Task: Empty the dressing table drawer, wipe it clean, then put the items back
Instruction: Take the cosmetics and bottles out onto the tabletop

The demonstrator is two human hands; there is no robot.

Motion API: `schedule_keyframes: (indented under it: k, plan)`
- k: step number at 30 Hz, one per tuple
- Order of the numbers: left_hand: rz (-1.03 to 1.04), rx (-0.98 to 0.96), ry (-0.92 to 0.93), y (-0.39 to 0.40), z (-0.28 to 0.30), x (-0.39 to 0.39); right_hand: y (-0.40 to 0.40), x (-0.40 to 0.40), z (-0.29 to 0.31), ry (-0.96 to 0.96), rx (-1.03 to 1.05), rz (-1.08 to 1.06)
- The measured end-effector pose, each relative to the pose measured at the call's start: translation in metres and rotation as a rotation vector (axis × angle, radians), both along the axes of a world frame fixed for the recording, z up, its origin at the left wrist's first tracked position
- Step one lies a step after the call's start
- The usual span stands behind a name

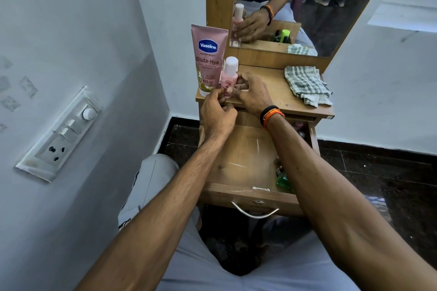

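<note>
Two pink containers stand at the left front corner of the tabletop (272,78), which is a wood-grain laminate. One is a tall flat Vaseline tube (208,54), standing on its cap. The other is a small round pink bottle (228,75) with a pale rounded cap, just beside the tube on its right.

My right hand (251,94) curls round the small bottle, fingers and thumb pinching its lower body. My left hand (217,113) is at the bottle's base, fingertips curled in against it; I cannot tell how firmly they hold. A black and orange thread band (272,114) wraps my right wrist.

One checked cloth (307,85), soft and crumpled, lies at the right back of the tabletop, its end hanging over the right edge.

The single drawer (241,156) is pulled out below, its wooden floor scuffed with pale marks, a curved metal handle (254,211) on its front. Along its right wall lie several small bottles (282,177), one green; my forearm hides the rest.
</note>
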State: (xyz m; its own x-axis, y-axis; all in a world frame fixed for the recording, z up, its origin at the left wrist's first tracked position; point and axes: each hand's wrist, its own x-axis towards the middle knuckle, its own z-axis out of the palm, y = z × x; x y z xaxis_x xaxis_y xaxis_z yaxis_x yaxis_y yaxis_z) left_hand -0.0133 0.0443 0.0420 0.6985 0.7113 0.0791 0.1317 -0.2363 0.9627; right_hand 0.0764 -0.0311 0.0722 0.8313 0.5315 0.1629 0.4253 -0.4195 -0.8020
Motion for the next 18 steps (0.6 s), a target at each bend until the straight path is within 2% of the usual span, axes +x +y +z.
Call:
schedule_keyframes:
  k: [7, 18]
  plan:
    - [0.011, -0.023, 0.001, 0.0002, 0.0025, -0.001, -0.0004, 0.0011, 0.0007, -0.012, -0.021, 0.011]
    - [0.016, -0.032, 0.01, -0.0026, 0.0008, -0.0054, -0.0063, 0.0034, -0.0058, 0.091, 0.055, -0.016]
